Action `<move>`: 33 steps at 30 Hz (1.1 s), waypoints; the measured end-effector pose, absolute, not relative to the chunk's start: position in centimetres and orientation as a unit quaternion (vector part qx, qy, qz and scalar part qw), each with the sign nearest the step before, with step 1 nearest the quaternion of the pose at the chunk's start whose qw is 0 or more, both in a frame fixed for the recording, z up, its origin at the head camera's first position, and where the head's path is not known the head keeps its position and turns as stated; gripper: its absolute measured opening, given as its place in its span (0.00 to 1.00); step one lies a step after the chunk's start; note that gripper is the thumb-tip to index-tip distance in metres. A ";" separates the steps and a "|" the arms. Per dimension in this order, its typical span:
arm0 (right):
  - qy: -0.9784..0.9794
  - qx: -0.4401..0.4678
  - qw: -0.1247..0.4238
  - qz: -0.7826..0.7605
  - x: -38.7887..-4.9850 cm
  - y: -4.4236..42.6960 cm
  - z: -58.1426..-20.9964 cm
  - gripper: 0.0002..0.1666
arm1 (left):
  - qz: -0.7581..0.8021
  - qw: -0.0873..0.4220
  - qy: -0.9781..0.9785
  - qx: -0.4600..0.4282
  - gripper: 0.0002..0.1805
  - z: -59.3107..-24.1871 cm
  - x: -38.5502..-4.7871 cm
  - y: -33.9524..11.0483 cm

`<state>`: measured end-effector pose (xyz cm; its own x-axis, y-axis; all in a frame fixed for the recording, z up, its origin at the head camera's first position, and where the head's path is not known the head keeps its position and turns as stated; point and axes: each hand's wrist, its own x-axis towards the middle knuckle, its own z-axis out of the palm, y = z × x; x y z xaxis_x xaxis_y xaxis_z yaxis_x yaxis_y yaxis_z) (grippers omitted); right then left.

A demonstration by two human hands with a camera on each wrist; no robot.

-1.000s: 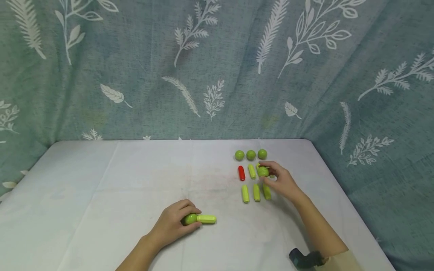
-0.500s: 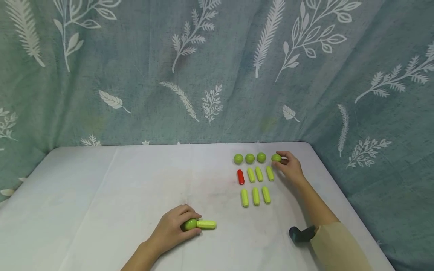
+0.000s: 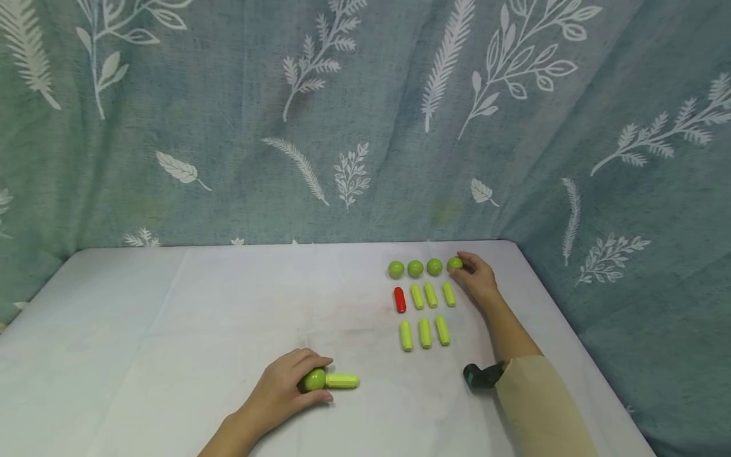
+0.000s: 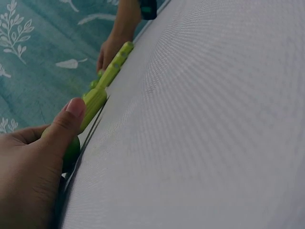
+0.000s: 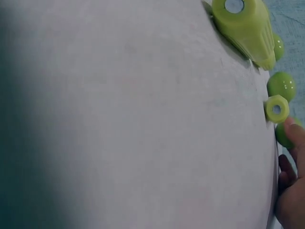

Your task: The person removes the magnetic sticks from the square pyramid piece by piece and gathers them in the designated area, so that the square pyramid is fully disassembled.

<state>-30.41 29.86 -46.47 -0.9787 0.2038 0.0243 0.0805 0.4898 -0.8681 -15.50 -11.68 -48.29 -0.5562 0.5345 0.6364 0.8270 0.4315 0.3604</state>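
Observation:
My left hand [image 3: 280, 384] curls round a shiny green ball [image 3: 315, 379] on the white table. A yellow-green faceted stick [image 3: 342, 381] lies with one end against that ball, pointing right. Far right, my right hand [image 3: 478, 278] pinches another green ball [image 3: 454, 263] between thumb and fingers, at the right end of a row of green balls [image 3: 415, 268]. Below them lies a row with a red stick [image 3: 400, 300] and several yellow-green sticks [image 3: 431, 295]. A nearer row holds 3 yellow-green sticks [image 3: 425, 334]. In the right wrist view, a stick's end [image 5: 277, 109] shows a round grey spot.
A white cloth covers the table [image 3: 188, 330]. Behind it and along the right side hangs a blue-green curtain [image 3: 240, 158] with white leaf prints. A dark device [image 3: 482, 377] is strapped at the right wrist, by a beige sleeve [image 3: 539, 406].
My right hand has carried its green ball from above the sticks to the right end of the ball row, then slightly left toward the others. The left hand stays round its ball, fingers slightly looser.

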 end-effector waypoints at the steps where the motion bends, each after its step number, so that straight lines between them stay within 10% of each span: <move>1: -0.861 -0.086 0.062 0.497 -30.4 29.8 -46.5 0.32 | -0.331 0.218 -0.819 -0.415 0.29 -48.3 -15.5 -11.7; 33: -0.841 -0.098 0.112 0.519 -22.3 29.7 -47.1 0.36 | -0.373 0.107 -0.837 -0.387 0.24 -47.7 -14.6 -13.2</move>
